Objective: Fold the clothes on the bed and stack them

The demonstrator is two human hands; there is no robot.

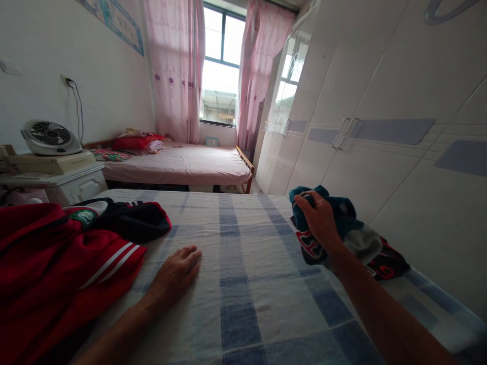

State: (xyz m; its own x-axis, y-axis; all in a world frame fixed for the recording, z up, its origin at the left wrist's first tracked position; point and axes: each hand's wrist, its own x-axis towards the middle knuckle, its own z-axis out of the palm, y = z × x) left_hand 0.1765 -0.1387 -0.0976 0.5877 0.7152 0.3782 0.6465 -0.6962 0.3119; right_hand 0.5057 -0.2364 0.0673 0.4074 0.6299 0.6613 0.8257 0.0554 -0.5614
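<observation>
My left hand (178, 271) lies flat, palm down, on a white and blue plaid bedsheet (262, 304), with nothing in it. To its left sits a heap of red clothing (110, 266) with white stripes, along with a navy piece (133, 223) with red edging and a green-and-white patch. Over at the right side of the bed, my right hand (319, 218) grips a bunched teal garment (344, 208). Grey cloth (363, 243) and a black garment with red and white lettering (390, 263) lie crumpled beneath and beside it.
A white wardrobe (380, 167) with metal handles runs along the right. Beyond the near bed stands a second bed (198, 162) with a pink sheet, under a curtained window. At the left, a small fan (51, 136) rests on a box atop a white cabinet (85, 185).
</observation>
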